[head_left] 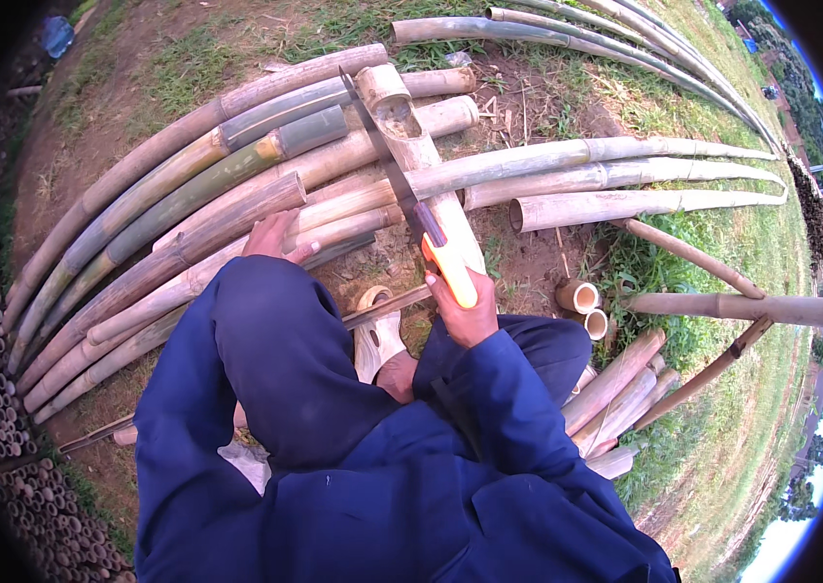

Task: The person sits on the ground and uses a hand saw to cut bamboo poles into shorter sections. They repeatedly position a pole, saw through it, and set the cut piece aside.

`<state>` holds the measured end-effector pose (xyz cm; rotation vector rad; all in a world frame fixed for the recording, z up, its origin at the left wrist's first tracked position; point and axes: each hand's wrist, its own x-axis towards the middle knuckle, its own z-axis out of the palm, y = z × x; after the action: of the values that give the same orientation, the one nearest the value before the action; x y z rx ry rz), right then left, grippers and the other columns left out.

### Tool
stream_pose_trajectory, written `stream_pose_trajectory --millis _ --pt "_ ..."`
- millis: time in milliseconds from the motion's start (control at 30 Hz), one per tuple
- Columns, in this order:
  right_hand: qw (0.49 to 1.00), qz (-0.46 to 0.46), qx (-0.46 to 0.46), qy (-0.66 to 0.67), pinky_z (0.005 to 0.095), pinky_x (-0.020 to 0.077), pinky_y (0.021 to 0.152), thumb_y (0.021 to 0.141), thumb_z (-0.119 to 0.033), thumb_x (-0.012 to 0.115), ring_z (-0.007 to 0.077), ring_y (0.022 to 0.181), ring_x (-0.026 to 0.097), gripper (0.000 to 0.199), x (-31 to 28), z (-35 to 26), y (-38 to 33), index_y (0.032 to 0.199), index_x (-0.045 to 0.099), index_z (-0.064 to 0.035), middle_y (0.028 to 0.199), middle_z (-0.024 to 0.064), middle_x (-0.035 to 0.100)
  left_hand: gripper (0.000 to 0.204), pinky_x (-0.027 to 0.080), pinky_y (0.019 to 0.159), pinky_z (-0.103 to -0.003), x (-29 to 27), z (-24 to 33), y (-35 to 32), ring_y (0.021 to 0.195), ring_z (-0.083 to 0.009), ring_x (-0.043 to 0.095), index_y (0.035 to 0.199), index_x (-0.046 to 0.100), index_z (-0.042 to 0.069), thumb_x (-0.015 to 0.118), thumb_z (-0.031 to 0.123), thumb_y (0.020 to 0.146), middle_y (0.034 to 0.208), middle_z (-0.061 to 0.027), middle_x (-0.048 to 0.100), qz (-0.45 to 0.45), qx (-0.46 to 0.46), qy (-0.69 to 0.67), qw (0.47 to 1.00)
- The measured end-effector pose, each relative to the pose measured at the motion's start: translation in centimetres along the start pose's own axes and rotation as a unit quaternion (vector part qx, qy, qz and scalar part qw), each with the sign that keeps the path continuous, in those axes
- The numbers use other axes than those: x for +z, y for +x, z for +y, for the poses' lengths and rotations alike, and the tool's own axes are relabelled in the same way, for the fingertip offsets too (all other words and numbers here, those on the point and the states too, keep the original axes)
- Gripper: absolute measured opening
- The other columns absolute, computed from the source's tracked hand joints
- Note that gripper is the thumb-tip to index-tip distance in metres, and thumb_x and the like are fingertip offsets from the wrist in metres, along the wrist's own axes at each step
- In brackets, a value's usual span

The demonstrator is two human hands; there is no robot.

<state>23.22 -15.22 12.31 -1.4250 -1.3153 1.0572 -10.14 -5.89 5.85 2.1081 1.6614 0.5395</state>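
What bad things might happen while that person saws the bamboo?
The left hand rests on the bamboo poles close to the saw, so a slipping blade might nick its fingers. The bamboo piece being cut lies loose across round poles and may roll under the stroke. The foot in a pale sandal sits just below the right hand, where a cut-off end might drop on it.

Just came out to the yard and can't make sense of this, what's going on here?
A person in blue sleeves is working on bamboo outdoors. The right hand grips the orange handle of a hand saw, whose blade lies along a short upright-leaning bamboo piece. The left hand rests on the stack of long bamboo poles lying on the ground. Short cut bamboo sections lie nearby on the dirt.
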Motion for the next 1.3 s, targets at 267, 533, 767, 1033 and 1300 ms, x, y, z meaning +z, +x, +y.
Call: stream_pose_trajectory --millis 267,533,767,1033,1300 --pt "1.000 0.018 -0.004 -0.011 0.0305 0.0490 0.061 0.093 -0.011 0.072 0.0102 0.065 0.059 0.016 0.9 0.7 -0.6 0.097 0.070 0.0040 0.070 0.0064 0.065 0.068 0.050 0.101 -0.047 -1.3 0.2 2.3 0.120 -0.0361 0.063 0.131 0.054 0.008 0.084 0.035 0.077 0.126 -0.0181 0.065 -0.124 -0.040 0.157 0.979" --pt "0.999 0.036 -0.004 -0.003 0.0296 0.0501 0.063 0.093 -0.009 0.072 0.0105 0.065 0.059 0.014 1.0 0.6 -2.2 0.097 0.069 0.0045 0.073 0.0086 0.067 0.063 0.055 0.090 -0.048 0.2 -0.4 3.1 0.104 -0.0376 0.071 0.121 0.053 0.010 0.087 0.032 0.073 0.112 -0.0179 0.071 -0.121 -0.062 0.238 0.962" --pt "0.993 -0.022 0.043 -0.104 0.0310 0.0565 0.079 0.090 -0.001 0.071 0.0216 0.090 0.076 0.037 -4.6 -4.6 -14.2 0.126 0.068 0.0038 0.102 0.0191 0.076 0.056 0.057 0.088 -0.045 0.2 -0.4 2.9 0.102 -0.0356 0.071 0.113 0.054 0.006 0.085 0.032 0.074 0.106 -0.0194 0.072 -0.140 -0.075 0.252 0.955" --pt "0.999 0.027 -0.025 -0.008 0.0294 0.0411 0.054 0.094 -0.008 0.073 0.0079 0.060 0.047 0.014 1.8 0.3 -1.6 0.089 0.065 0.0021 0.065 0.0026 0.057 0.058 0.055 0.092 -0.047 -0.1 -0.6 3.8 0.105 -0.0373 0.070 0.114 0.056 0.006 0.085 0.033 0.072 0.109 -0.0188 0.072 -0.149 -0.086 0.219 0.960" --pt "0.993 0.002 -0.030 -0.117 0.0337 0.0582 0.083 0.089 -0.013 0.077 0.0260 0.091 0.077 0.035 -5.7 -2.8 -15.1 0.122 0.071 -0.0017 0.097 0.0155 0.077 0.062 0.054 0.097 -0.045 0.6 -0.5 2.5 0.110 -0.0353 0.069 0.115 0.057 0.003 0.085 0.039 0.073 0.113 -0.0205 0.071 -0.146 -0.060 0.232 0.960"
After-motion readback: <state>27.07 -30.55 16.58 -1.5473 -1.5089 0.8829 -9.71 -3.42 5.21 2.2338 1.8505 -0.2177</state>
